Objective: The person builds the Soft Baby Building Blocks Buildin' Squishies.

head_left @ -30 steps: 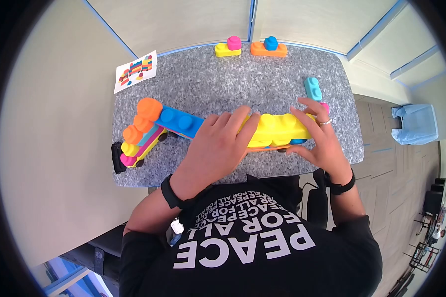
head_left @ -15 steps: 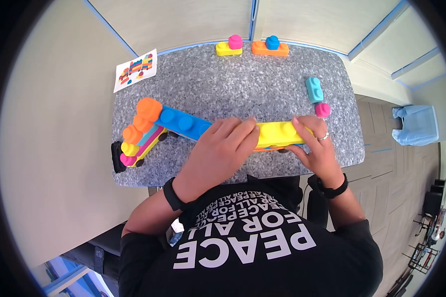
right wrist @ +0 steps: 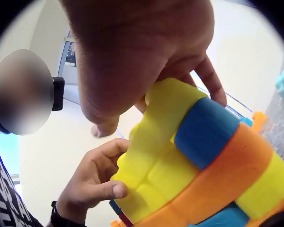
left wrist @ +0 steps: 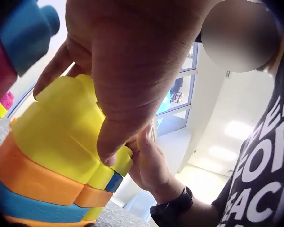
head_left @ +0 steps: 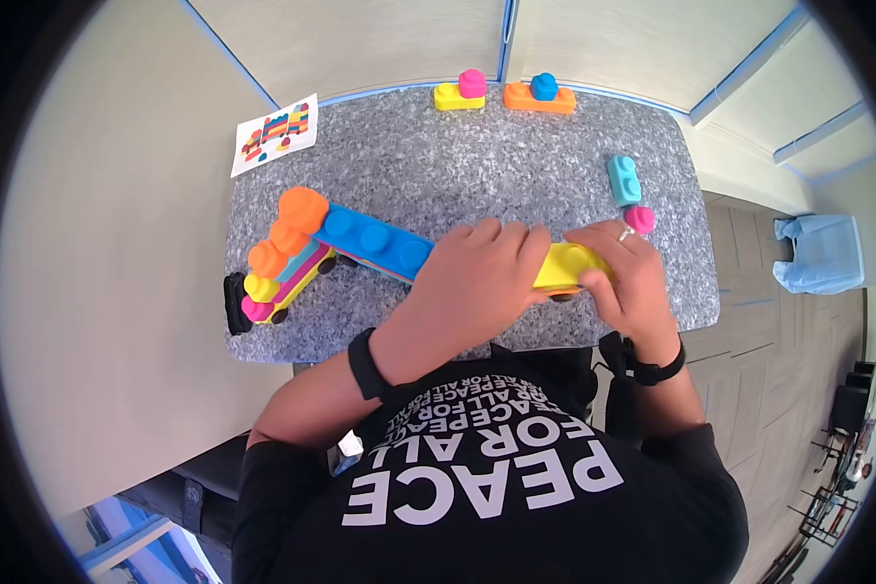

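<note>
A long yellow building block [head_left: 566, 265] tops a stack of yellow, orange and blue blocks [right wrist: 217, 170] on wheels. My left hand [head_left: 479, 277] grips its left part, thumb on the near side and fingers over the far side, as the left wrist view shows. My right hand [head_left: 633, 277] holds its right end, thumb against the near side. Seen from the right wrist, the yellow block slants over a blue block [right wrist: 206, 132] beneath its end. To the left, a long blue block [head_left: 375, 238] joins this stack to a wheeled section with orange blocks [head_left: 287, 238].
A teal block [head_left: 624, 180] and a pink block [head_left: 638, 220] lie at the table's right. Along the back edge sit a pink-on-yellow pair [head_left: 460, 95] and a blue-on-orange pair [head_left: 540, 96]. A picture card [head_left: 274, 134] lies at the back left corner.
My left hand has slid right along the yellow block, covering more of it. My right hand has shifted its hold at the right end, and the pink block beyond it has come into view.
</note>
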{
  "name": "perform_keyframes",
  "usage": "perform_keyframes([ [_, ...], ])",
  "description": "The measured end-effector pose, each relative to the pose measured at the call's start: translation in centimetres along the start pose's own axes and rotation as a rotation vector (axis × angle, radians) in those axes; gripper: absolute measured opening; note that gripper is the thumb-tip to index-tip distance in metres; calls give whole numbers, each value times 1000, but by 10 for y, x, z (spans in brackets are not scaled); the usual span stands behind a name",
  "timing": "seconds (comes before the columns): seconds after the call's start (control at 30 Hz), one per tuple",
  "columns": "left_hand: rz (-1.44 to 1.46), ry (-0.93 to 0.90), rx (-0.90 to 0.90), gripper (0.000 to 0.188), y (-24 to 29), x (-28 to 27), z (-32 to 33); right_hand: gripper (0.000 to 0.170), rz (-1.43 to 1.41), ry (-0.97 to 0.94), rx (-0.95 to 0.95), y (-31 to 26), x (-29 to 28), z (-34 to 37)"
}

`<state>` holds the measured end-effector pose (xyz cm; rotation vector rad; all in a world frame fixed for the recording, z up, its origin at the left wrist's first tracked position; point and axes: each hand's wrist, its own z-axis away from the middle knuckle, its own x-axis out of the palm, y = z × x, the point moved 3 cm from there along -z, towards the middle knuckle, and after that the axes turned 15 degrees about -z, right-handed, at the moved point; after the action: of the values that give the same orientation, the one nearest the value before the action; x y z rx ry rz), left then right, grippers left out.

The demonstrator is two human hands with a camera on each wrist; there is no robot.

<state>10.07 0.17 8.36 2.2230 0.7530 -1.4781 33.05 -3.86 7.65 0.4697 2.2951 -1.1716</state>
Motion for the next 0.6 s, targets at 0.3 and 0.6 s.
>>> perform_keyframes([
  [0.3, -69, -21, -1, 52, 7, 24, -8, 21, 99, 208, 27, 16, 20, 10],
  [0.6, -65, 30, 3, 54, 8, 23, -6, 26, -32, 216, 23, 17, 17, 9],
])
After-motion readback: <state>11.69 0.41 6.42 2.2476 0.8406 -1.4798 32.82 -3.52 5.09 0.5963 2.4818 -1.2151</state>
